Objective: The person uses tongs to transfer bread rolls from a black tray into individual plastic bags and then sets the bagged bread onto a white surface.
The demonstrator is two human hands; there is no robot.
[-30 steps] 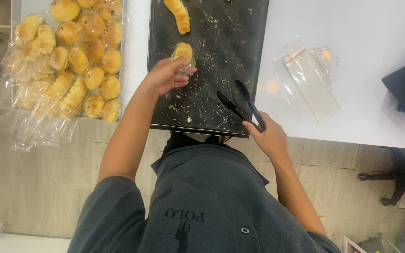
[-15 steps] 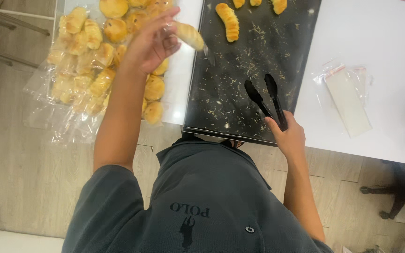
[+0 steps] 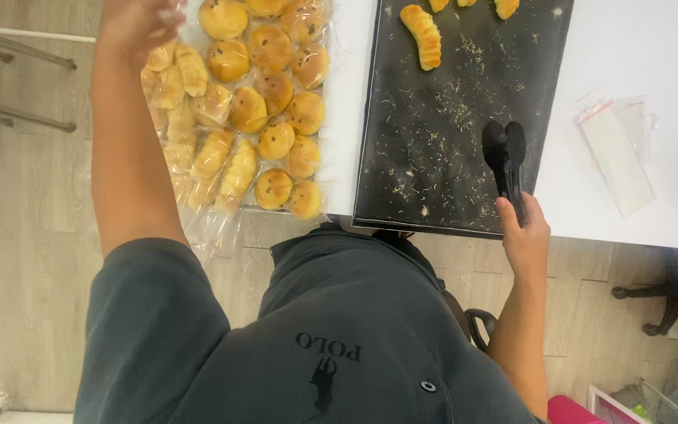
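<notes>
Head view: left hand [image 3: 136, 23] is raised at the top edge over the pile of bagged buns [image 3: 253, 110] on the white surface [image 3: 637, 47]; fingers are blurred and partly cut off, something pale seems to be held but the grip state cannot be told. Bagged buns are a mix of round ones and ridged long rolls in clear wrap, lying left of the black tray [image 3: 441, 149], the pile overhanging the surface edge. Right hand [image 3: 523, 239] is closed round the handle end of black tongs [image 3: 505, 161], whose tips are seen shut together and resting on the crumb-strewn tray, nothing held between them. One ridged roll [image 3: 421, 35] is left near the tray's top, with bits of more rolls cut off at the frame edge. Empty clear bags [image 3: 614, 149] lie right of the tray, apart from it. Step judged: bagged item being added to the pile by left hand, tongs idle. Next move would likely call for tongs to be opened over the ridged roll and a fresh bag to be taken from the right
</notes>
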